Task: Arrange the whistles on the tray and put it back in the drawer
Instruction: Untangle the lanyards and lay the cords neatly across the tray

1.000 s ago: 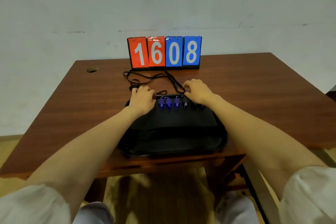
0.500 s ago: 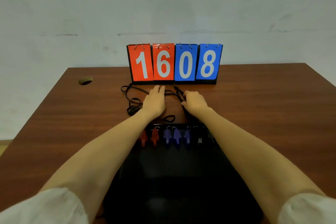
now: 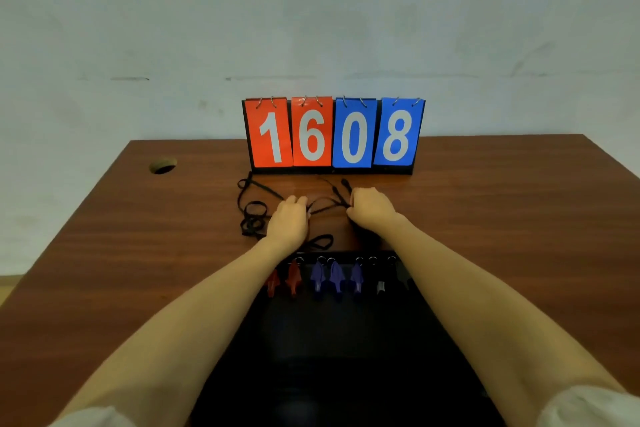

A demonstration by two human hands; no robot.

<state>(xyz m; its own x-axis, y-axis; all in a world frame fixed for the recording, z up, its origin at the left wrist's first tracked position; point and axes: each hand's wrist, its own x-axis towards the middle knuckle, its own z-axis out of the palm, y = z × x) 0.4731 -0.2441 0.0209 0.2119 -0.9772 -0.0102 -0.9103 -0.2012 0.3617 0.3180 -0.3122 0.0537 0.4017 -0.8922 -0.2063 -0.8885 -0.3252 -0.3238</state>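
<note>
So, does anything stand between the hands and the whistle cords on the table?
Nothing visible does. The left hand and right hand both hold the black cords just beyond the tray; the scoreboard stands behind them, apart.

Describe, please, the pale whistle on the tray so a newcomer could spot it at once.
Find the black tray on the wooden table, nearest the person. Whistles line its far edge. The pale whistle lies right of the blue whistles, the only grey-white one there.
</note>
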